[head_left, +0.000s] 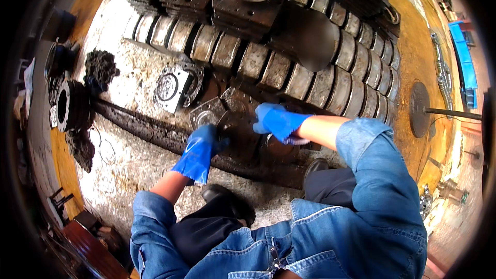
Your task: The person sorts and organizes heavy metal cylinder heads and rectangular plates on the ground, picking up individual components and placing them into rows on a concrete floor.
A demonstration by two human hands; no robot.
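Note:
Both of my hands wear blue rubber gloves. My left hand [203, 143] is over the left side of a dark, greasy metal casting [240, 132], its thumb held apart from the fingers. Just beyond its fingertips a flat grey metal plate [209, 112] lies tilted against the casting. My right hand [279, 122] is above the right part of the casting, fingers curled inward; whatever they may hold is hidden. A squarish light plate with a round centre [169, 89] lies on the floor farther left, beside a dark curved ring piece [194, 85].
Finned cylinder blocks [248, 0] stand at the far side, by rows of worn curved metal blocks [253, 61]. A long dark bar [139, 124] crosses the floor at left. A round disc with a rod [419, 109] is at right, a blue tray [463, 57] beyond. My shoes [227, 200] are close to the casting.

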